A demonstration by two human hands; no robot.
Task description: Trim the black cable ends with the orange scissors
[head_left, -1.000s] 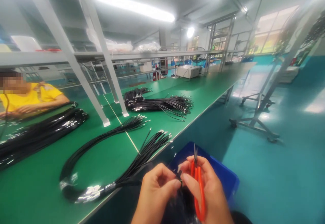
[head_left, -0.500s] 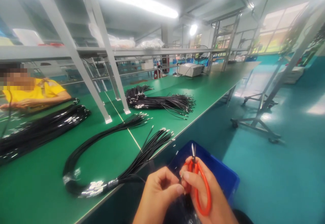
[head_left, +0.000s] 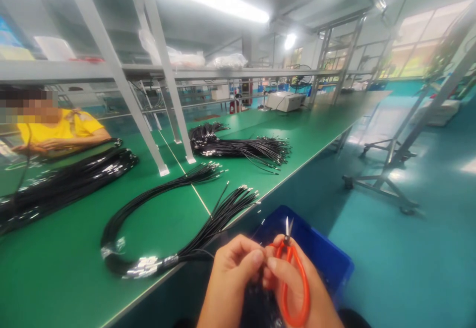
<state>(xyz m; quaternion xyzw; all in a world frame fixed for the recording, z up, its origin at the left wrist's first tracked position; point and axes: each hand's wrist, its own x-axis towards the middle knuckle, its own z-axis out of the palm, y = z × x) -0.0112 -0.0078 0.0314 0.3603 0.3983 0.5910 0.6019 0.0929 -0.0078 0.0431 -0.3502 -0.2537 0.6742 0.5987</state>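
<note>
Past the right hand (head_left: pixel 295 291) sits a blue bin (head_left: pixel 330 256) (contents hidden). That hand grips red-handled scissors (head_left: pixel 305 286), blades wider apart than a second ago. The left hand (head_left: pixel 238 268) pinches, on what I cannot tell; black cables (head_left: pixel 219 224) lie left of it.

Green bench (head_left: pixel 82 273), left of and beyond the fingers (head_left: pixel 256 259). On it: 1 curved cable bundle (head_left: pixel 110 229) nearest fingers, 1 cable pile (head_left: pixel 238 147) farther beyond, 1 thick cable stack (head_left: pixel 74 184) well left, 1 white box (head_left: pixel 283 102) farthest off.
</note>
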